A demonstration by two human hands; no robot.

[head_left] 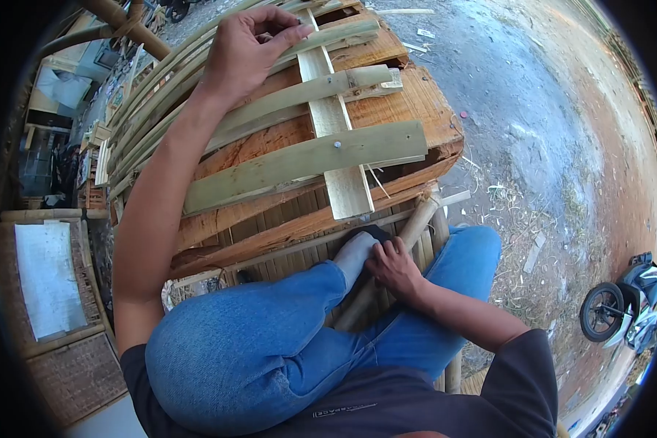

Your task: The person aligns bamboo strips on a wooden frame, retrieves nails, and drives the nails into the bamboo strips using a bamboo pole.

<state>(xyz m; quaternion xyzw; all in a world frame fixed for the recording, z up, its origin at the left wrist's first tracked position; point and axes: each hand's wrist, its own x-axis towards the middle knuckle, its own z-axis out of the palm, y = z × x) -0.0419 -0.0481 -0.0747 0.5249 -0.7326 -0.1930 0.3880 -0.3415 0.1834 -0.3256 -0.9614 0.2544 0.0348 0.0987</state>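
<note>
My left hand (252,55) is over the far end of the bamboo slats, its thumb and fingers drawn together in a pinch. Whatever lies between the fingertips is too small or hidden to make out. Under it runs a pale bamboo crosspiece (354,193), with several green bamboo slats lying across it. A nail head (337,144) shows in the nearest slat (270,164). My right hand (394,269) is low beside my foot (349,255), fingers curled down by a dark thing (370,232); what they grip is hidden.
Thick split wooden planks (431,109) support the slats. A bamboo pole (421,215) juts up near my right knee. Shavings and scraps are scattered on the ground (533,160). A motorcycle (624,303) stands at the right, and a woven bamboo panel (77,376) at the left.
</note>
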